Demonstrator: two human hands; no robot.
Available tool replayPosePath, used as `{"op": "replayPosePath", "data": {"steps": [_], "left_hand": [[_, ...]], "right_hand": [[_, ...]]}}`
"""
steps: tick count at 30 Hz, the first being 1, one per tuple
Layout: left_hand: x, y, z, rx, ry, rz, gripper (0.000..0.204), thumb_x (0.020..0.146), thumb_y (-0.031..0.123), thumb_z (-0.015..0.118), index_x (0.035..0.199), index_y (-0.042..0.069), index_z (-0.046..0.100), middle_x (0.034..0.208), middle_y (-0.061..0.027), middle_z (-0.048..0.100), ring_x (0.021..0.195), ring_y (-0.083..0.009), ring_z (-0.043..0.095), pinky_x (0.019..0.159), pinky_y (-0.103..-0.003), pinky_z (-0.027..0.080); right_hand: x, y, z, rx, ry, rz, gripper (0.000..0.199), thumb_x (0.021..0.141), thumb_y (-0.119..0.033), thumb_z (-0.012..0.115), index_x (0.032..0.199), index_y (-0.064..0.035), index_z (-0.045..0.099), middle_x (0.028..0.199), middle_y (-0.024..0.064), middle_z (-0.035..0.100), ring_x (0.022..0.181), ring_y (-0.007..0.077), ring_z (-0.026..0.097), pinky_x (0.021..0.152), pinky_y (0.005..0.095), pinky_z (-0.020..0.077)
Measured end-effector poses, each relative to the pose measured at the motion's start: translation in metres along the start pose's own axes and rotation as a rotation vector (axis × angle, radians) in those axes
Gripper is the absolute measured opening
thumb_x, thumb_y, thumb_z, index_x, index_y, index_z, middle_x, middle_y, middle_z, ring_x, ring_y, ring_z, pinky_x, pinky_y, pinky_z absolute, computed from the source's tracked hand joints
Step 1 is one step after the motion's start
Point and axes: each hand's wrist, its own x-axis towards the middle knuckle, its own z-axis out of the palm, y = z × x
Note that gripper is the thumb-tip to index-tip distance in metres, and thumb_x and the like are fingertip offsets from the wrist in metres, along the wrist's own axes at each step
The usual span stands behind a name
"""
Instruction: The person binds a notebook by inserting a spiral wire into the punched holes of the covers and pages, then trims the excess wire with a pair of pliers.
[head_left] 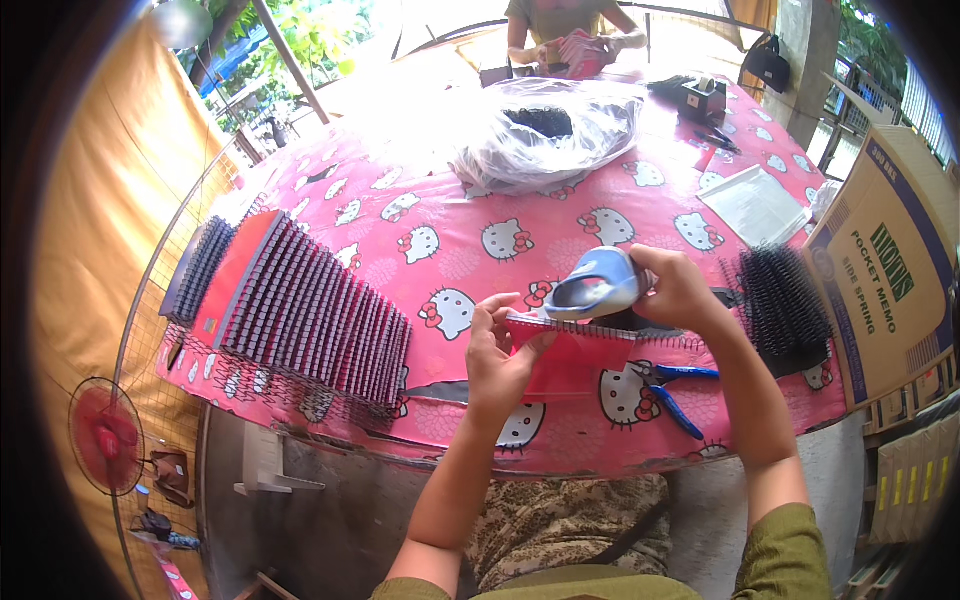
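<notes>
My left hand (497,362) pinches a red-covered notebook (575,368) at its left end, with the bound edge facing up. A black wire spiral (668,342) runs along that edge and sticks out past its right end. In my right hand (672,288) is a small blue-grey slipper (592,284), which looks like a child's slide. Its toe end is just above the notebook's edge; whether it touches the spiral I cannot tell. Blue-handled pliers (682,402) lie beside the notebook, below my right wrist.
Spiral-bound notebooks (310,310) form a long stack at left. Loose black spirals (782,308) are heaped at right beside a cardboard box (885,260). Farther back are a clear plastic bag (550,140), a tape dispenser (703,97) and a person's hands (585,50) holding pinkish sheets.
</notes>
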Motion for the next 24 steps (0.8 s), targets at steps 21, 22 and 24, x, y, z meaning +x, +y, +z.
{"op": "replayPosePath", "data": {"steps": [21,22,24], "left_hand": [[-0.015,-0.005,-0.018,-0.245,0.049,-0.086,0.037,0.085,-0.009,0.066,0.121,-0.003,0.062,0.106,-0.0131,0.070,0.099,-0.0168,0.066,0.086,-0.026,0.054],[-0.013,-0.004,-0.018,-0.254,0.041,-0.095,0.034,0.085,-0.009,0.065,0.119,-0.003,0.063,0.105,-0.0126,0.070,0.097,-0.0165,0.067,0.085,-0.026,0.054],[-0.014,-0.005,-0.022,-0.266,0.047,-0.132,0.030,0.085,-0.009,0.065,0.115,-0.004,0.064,0.104,-0.0117,0.070,0.095,-0.0159,0.067,0.084,-0.026,0.054]], "right_hand": [[0.001,-0.013,0.017,0.177,0.009,0.014,0.032,0.066,-0.007,0.069,0.097,-0.0021,0.062,0.083,0.0178,0.066,0.077,0.0288,0.066,0.071,0.0371,0.0512],[0.000,-0.010,0.016,0.256,0.011,-0.001,0.032,0.066,-0.008,0.069,0.097,-0.0020,0.062,0.083,0.0185,0.066,0.078,0.0318,0.067,0.071,0.0383,0.0514],[0.002,-0.024,0.001,-0.265,0.092,0.103,0.032,0.070,-0.005,0.067,0.102,-0.0051,0.064,0.096,0.0150,0.067,0.093,0.0315,0.065,0.076,0.0406,0.0531]]}}
